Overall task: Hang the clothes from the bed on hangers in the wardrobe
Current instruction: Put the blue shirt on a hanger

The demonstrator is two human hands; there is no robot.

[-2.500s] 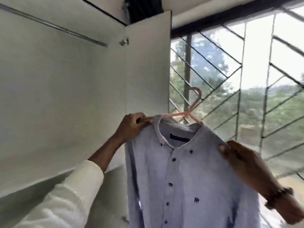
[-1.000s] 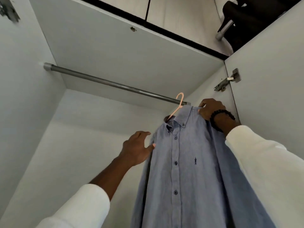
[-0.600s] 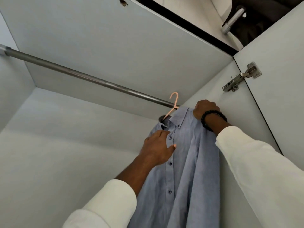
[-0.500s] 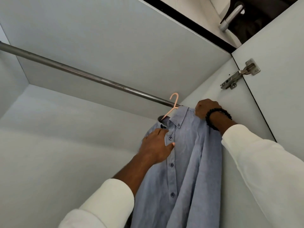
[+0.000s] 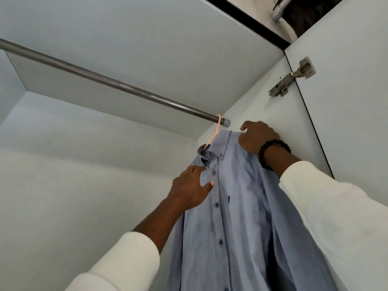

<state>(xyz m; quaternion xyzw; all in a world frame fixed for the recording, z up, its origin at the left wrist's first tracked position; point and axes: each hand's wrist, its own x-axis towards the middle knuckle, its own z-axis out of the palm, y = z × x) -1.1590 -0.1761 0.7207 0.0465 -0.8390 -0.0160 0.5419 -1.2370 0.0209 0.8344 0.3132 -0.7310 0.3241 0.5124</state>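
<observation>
My right hand (image 5: 257,138) grips the blue shirt (image 5: 231,206) at its shoulder, while my left hand (image 5: 190,191) rests loose-fingered on its placket. The pink hanger (image 5: 214,133) hooks the rail (image 5: 105,80) just above both hands, at the rail's right end, shirt hanging straight down.

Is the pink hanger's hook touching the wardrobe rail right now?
Touching. The head view shows the pink hanger's hook looped over the metal rail beside its end socket, with no gap visible, carrying the blue shirt.

Matt blue woven cloth shirt (image 5: 235,206) on a smooth pink plastic hanger (image 5: 216,131); dull grey metal rail (image 5: 105,80); smooth matt wardrobe panels (image 5: 84,185).
</observation>
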